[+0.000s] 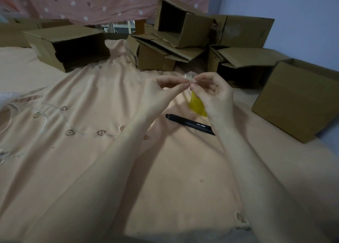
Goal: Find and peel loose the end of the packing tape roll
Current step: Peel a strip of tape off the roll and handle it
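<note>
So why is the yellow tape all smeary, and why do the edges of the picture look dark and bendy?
In the head view, the yellow tape roll looks soft and smeared, probably motion blur, while the black pen stays sharp enough to show its lettering. The room is dim, so corners darken. The wide-angle lens bends the cardboard boxes near the edges. The right hand hides part of the roll.

Yellow tape roll (197,105) held upright above bedsheet, clear end (189,77) lifted.
</note>
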Tool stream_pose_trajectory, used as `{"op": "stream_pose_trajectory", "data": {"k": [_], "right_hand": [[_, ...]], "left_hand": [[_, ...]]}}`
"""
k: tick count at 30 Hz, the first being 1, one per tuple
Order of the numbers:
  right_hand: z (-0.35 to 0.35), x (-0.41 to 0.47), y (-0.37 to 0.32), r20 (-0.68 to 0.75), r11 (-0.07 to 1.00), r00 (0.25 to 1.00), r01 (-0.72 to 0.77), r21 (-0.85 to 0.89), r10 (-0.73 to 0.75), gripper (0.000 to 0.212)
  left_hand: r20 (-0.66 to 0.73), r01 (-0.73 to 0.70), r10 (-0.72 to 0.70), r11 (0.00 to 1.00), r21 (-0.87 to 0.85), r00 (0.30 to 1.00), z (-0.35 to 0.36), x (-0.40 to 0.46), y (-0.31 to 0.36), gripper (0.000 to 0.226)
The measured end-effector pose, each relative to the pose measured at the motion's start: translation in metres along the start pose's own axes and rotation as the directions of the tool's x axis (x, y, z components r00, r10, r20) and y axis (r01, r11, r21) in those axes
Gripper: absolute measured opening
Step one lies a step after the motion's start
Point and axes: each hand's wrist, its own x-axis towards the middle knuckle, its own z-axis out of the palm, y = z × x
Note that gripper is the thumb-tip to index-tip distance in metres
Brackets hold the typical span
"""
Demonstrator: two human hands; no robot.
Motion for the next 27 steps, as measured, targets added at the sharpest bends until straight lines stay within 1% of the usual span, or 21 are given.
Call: {"op": "stream_pose_trajectory", "data": {"k": [3,7,12,14,16,18,20,22,24,27], "right_hand": [[-0.0004,0.0010,0.0026,-0.025,0.998,0.998,-0.052,0.036,0.053,0.005],[-0.0004,0.0017,0.0028,-0.030,0.990,0.993,-0.109,0.087,0.112,0.003],[0.0000,-0.0003,-0.0023,-0.037,0.986,0.993,-0.105,0.133,0.111,0.003],[-0.0001,-0.0010,-0.0040,-0.041,0.987,0.994,-0.092,0.135,0.099,0.005],[-0.0004,-0.0016,-0.0048,-0.058,0.987,0.994,-0.089,0.131,0.097,0.014],[-0.0004,-0.0018,-0.0053,-0.073,0.988,0.992,-0.090,0.124,0.100,0.023],[-0.0001,-0.0020,-0.0054,-0.071,0.988,0.992,-0.093,0.120,0.102,0.028],[0.0003,-0.0019,-0.0053,-0.066,0.987,0.992,-0.103,0.124,0.112,0.030],[0.0007,-0.0021,-0.0054,-0.066,0.987,0.991,-0.111,0.119,0.119,0.031],[0.0014,-0.0026,-0.0055,-0.045,0.989,0.992,-0.113,0.091,0.117,0.029]], "left_hand": [[-0.003,0.026,-0.026,1.000,-0.001,1.000,0.0009,0.0000,-0.0004,0.010],[-0.006,0.065,-0.066,0.997,-0.037,0.998,0.0017,-0.0009,0.0007,0.011],[0.015,0.105,-0.104,0.994,-0.037,0.994,0.0028,-0.0017,0.0016,0.001],[0.007,0.119,-0.119,0.992,-0.042,0.993,0.0031,-0.0014,0.0010,0.001],[0.003,0.134,-0.134,0.989,-0.062,0.991,0.0035,-0.0013,0.0015,0.002],[-0.008,0.142,-0.144,0.985,-0.093,0.990,0.0040,-0.0009,0.0016,0.007],[-0.031,0.145,-0.150,0.980,-0.140,0.988,0.0033,0.0000,0.0009,0.016],[-0.010,0.149,-0.153,0.977,-0.155,0.988,0.0025,0.0002,0.0002,0.016],[0.040,0.164,-0.160,0.977,-0.139,0.986,0.0036,-0.0010,-0.0002,0.019],[0.066,0.187,-0.180,0.973,-0.135,0.981,0.0076,-0.0036,-0.0005,0.012]]}}
